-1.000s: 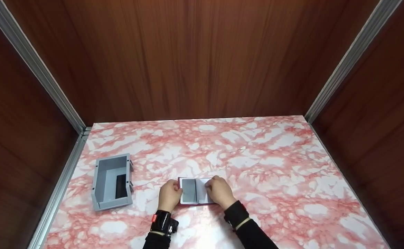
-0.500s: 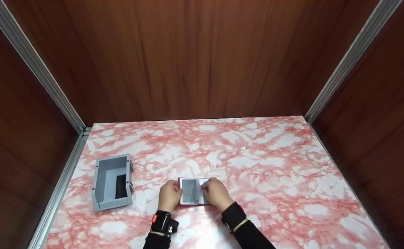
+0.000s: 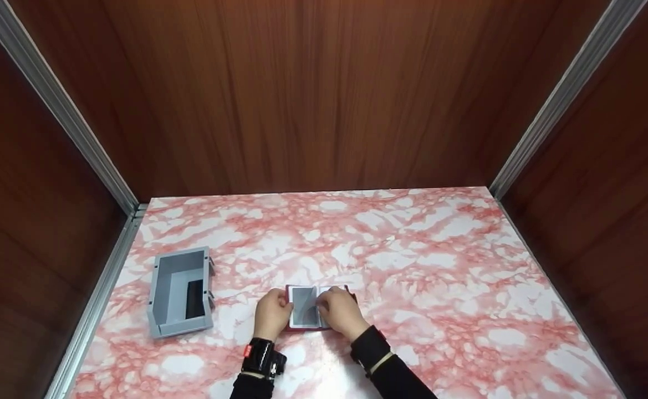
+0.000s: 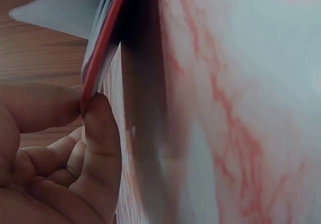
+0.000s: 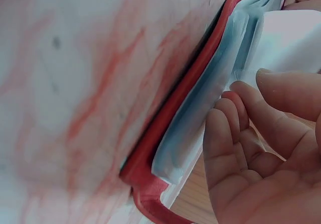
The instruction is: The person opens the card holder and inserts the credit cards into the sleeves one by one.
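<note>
A small red-covered card holder with clear and whitish sleeve pages lies spread open near the table's front. My left hand pinches its left cover edge between thumb and finger; the red edge shows between them in the left wrist view. My right hand is over the right half, with thumb and forefinger at the edge of a sleeve page that stands lifted. The other fingers of that hand curl loosely beside the stack of sleeves. A red strap sticks out from the cover.
A grey plastic bin stands to the left, with a dark flat thing inside it. The red-and-white marbled table is bounded by brown wood-grain panels and metal rails.
My right hand has moved left across the card holder, turning a sleeve page toward the left half. More of the right cover edge now shows. My left hand has stayed in place.
</note>
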Demonstrator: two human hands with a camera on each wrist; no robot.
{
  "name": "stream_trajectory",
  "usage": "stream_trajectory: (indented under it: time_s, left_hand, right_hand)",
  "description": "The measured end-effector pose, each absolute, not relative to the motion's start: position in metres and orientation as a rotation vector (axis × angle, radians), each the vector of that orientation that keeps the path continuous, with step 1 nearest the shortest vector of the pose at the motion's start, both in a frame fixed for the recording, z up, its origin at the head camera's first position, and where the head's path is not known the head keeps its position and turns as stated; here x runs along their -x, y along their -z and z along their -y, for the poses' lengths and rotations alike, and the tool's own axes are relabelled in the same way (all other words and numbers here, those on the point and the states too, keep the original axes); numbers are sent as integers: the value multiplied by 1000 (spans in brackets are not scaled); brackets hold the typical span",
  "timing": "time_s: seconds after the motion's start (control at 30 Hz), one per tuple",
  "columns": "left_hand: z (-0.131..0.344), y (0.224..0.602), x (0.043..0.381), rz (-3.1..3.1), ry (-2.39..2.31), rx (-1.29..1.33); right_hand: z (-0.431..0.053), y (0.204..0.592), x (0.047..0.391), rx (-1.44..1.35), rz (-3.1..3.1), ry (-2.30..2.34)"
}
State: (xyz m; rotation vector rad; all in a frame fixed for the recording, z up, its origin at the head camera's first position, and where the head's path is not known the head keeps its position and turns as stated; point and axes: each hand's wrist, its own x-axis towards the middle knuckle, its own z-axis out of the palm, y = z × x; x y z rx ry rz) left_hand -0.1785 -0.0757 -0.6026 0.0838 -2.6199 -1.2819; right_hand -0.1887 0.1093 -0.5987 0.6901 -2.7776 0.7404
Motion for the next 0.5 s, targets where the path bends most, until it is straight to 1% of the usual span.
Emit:
stream_trajectory:
  time_s: [0.5]
  left_hand:
    - [79, 602, 178, 2553, 1201, -82]
  right_hand:
    - [-105, 599, 188, -663, 2778, -746]
